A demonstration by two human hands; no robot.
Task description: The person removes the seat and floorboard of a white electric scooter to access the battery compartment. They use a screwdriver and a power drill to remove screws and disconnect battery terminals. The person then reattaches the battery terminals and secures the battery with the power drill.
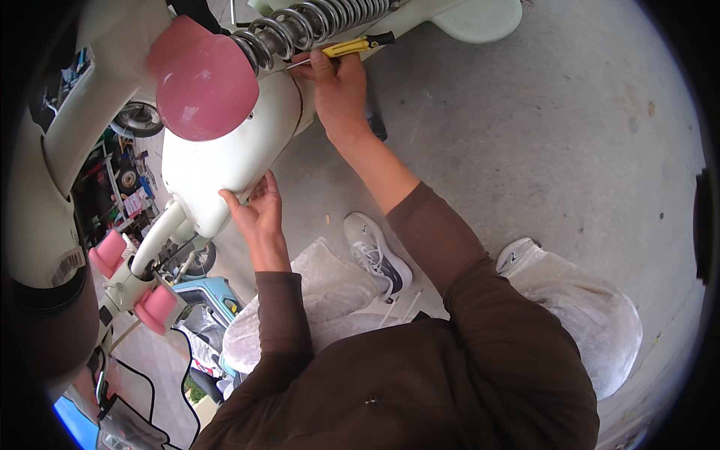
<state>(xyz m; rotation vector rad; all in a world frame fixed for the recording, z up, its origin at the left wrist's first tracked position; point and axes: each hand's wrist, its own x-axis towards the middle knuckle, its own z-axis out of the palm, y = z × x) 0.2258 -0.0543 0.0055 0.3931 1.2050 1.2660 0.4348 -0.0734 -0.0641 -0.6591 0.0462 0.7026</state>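
Note:
A smooth white cover (217, 169) on a two-wheeled vehicle is in front of me. My left hand (259, 214) grips its lower edge, the thumb on the outer face and the fingers curled along the rim. Farther right, my right hand (341, 94) holds a screwdriver (346, 48) with a yellow and black handle. Its thin shaft points left toward the cover's upper edge, just below a chrome coil spring (319, 22). Where the tip meets the cover is too small to make out. A glossy pink rounded part (206, 90) bulges over the cover's upper left.
The white frame (97, 112) rises on the left, with pink foot pegs (156, 307) below it. A white fender-like piece (480, 19) juts out at the top. Grey concrete floor (562, 135) lies to the right. My shoes (375, 251) and a light blue object (210, 296) are below.

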